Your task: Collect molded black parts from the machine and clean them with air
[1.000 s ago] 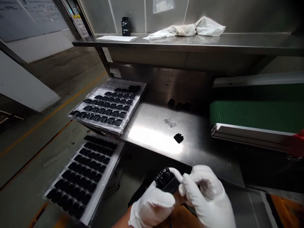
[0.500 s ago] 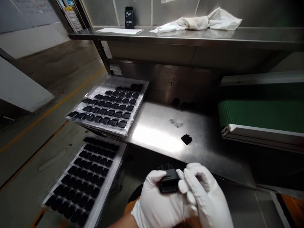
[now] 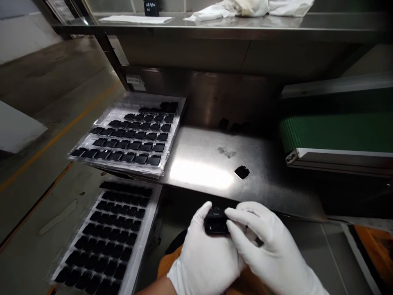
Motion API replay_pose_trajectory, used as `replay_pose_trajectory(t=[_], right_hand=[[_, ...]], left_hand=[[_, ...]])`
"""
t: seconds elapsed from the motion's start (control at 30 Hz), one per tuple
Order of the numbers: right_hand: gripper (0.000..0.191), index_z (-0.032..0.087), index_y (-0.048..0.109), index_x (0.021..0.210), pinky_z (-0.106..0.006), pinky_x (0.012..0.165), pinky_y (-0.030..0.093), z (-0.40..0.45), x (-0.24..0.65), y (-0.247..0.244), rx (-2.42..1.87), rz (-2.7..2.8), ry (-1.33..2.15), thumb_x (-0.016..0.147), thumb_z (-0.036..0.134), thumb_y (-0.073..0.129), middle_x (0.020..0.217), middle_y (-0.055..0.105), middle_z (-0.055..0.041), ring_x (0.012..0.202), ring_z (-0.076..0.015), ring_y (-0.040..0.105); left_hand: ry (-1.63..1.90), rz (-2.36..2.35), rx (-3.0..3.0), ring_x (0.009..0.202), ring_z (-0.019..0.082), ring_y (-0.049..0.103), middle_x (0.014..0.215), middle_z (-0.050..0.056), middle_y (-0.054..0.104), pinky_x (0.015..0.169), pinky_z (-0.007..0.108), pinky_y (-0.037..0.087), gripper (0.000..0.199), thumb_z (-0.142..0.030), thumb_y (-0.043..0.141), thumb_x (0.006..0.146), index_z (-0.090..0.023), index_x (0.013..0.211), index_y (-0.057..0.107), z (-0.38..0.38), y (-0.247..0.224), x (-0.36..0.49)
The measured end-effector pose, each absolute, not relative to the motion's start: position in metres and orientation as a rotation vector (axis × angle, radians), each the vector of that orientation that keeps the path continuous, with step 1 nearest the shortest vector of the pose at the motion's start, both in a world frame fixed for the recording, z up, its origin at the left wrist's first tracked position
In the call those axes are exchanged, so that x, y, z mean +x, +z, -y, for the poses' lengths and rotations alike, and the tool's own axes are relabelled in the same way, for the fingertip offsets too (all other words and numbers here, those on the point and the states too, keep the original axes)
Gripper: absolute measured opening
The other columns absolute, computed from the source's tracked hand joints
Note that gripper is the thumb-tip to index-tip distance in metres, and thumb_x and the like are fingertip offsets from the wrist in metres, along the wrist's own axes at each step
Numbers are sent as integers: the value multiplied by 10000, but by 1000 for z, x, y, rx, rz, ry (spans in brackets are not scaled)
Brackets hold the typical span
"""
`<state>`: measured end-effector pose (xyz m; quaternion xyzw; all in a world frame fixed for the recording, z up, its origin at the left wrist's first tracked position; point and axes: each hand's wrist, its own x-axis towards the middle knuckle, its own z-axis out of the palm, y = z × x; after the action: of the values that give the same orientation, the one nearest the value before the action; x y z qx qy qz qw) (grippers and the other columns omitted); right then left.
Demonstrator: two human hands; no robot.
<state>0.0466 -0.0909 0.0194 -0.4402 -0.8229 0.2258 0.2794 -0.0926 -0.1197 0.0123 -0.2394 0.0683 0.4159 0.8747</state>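
White gloves cover both our hands, and between them we hold a black plastic part, low in view, just in front of the edge of a stainless steel table. Our left hand cups it from below, the thumb raised against its left side. Our right hand comes in from the right, its fingers together and clamped over the top and right end of the part. To the left of our hands, a lower tray holds rows of similar black parts, and an upper tray wrapped in clear plastic holds more, tilted at the table's left edge. One loose black piece lies flat on the steel, well apart from our hands. A green conveyor belt runs along the right, and a crumpled white cloth and a sheet of paper lie on the steel shelf above.
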Motion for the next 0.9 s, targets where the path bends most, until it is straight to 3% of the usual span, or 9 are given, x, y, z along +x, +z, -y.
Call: replay_pose_trajectory(t=[0.17, 0.33, 0.47, 0.67, 0.8, 0.9], right_hand=[[181, 222, 712, 846, -317, 650, 446, 85, 38, 23, -1418, 2530, 540, 866, 219, 532, 743, 674, -31, 674, -164, 610], [210, 267, 686, 648, -265, 481, 350, 76, 36, 28, -1680, 2443, 856, 813, 237, 560, 583, 643, 18, 492, -125, 544], [205, 269, 677, 627, -256, 451, 334, 74, 39, 20, -1786, 2314, 972, 771, 194, 551, 593, 661, 26, 470, -121, 535], [209, 262, 667, 641, -249, 430, 339, 79, 42, 7, -1816, 2223, 1072, 738, 162, 511, 577, 647, 25, 476, -132, 538], [215, 259, 654, 627, -247, 423, 333, 80, 39, 4, -1877, 2179, 1084, 729, 153, 497, 564, 641, 23, 473, -130, 535], [225, 249, 602, 554, -249, 428, 334, 79, 38, 1, -1882, 2170, 1123, 724, 151, 491, 530, 622, 23, 468, -128, 523]], left_hand=[[815, -127, -519, 830, 141, 637, 702, 22, 662, 927, 231, 394, 443, -504, 380, 921, -147, 894, 642, 117, 7, -90], [764, -135, -512, 1098, 198, 583, 1030, 94, 696, 1001, 283, 364, 598, -583, 302, 924, -110, 1113, 616, 116, 2, -88], [681, -130, -533, 1186, 190, 541, 1141, 105, 679, 1043, 254, 323, 633, -555, 306, 936, -70, 1263, 547, 115, -4, -90], [603, -66, -587, 1099, 163, 598, 993, 88, 719, 1078, 243, 299, 675, -583, 309, 930, -36, 1217, 579, 119, -20, -95], [597, -153, -499, 1103, 155, 585, 1007, 63, 718, 1077, 253, 304, 571, -537, 367, 926, -90, 1171, 624, 118, -24, -99], [577, -242, -417, 1137, 179, 562, 1031, 51, 716, 1083, 284, 313, 580, -613, 414, 877, -151, 1129, 659, 116, -25, -101]])
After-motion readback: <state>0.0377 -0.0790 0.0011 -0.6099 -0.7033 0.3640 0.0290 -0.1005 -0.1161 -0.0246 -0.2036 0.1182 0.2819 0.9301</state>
